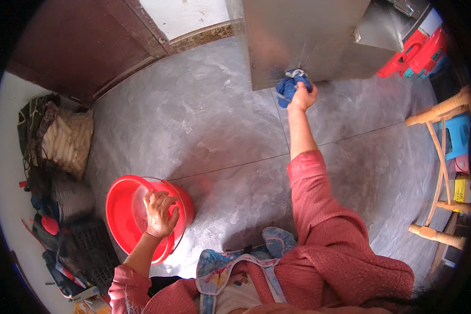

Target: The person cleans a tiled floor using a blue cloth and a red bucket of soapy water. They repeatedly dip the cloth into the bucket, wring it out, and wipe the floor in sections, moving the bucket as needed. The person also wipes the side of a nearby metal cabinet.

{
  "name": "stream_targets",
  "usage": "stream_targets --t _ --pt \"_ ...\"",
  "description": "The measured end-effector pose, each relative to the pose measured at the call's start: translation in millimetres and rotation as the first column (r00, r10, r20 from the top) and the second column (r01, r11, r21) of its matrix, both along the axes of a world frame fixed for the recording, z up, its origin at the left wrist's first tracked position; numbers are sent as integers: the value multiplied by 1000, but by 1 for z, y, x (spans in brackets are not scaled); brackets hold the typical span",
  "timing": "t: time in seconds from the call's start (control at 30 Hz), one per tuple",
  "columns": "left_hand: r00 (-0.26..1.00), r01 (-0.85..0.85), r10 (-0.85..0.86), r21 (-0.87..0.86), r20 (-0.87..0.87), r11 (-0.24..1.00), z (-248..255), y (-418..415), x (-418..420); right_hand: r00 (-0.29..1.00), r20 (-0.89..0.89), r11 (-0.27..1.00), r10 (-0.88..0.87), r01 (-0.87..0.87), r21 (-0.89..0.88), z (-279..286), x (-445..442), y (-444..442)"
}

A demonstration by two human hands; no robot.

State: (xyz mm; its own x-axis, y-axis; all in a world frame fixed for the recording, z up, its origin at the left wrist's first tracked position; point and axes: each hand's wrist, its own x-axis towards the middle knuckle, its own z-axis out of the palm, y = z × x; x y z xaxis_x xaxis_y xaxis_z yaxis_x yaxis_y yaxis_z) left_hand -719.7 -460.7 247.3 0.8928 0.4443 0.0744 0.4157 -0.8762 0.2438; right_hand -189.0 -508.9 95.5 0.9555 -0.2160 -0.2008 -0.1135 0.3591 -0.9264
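Observation:
My right hand (304, 97) grips a crumpled blue cloth (285, 91) with a pale edge. The cloth is at the bottom edge of a brushed metal panel (298, 39), close to the tiled floor. On the other side, my left hand (161, 212) hangs over a red plastic bucket (115, 204), fingers bent and thumb apart, with nothing seen in it. A thin wire handle (186, 219) curves along the bucket's right side. The bucket's bottom is partly hidden by the hand.
Grey marbled tiles (219, 129) cover the floor. A dark brown door (82, 47) stands at upper left. Along the left wall are a stuffed sack (68, 139) and a black plastic crate (92, 247). At right are turned wooden furniture legs (435, 110) and a blue plastic stool (457, 135).

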Motion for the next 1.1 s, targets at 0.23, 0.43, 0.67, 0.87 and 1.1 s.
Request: stream_targets --t 0.23,0.43,0.67,0.87,1.1 --pt "999 40 -41 21 34 999 -11 1 14 999 -32 989 30 -35 -145 -33 60 -11" --pt "991 3 9 92 -130 996 -3 -1 -2 826 -199 845 527 -484 229 -21 -47 35" --pt "991 -2 11 64 -134 998 -4 0 2 988 35 983 -151 147 107 -18 134 -102" --pt "987 -17 28 67 -161 998 -1 -1 4 991 133 989 13 7 -149 0 219 -136" --pt "992 21 -13 67 -127 998 -9 -1 14 945 319 864 74 99 -494 -35 133 -70"
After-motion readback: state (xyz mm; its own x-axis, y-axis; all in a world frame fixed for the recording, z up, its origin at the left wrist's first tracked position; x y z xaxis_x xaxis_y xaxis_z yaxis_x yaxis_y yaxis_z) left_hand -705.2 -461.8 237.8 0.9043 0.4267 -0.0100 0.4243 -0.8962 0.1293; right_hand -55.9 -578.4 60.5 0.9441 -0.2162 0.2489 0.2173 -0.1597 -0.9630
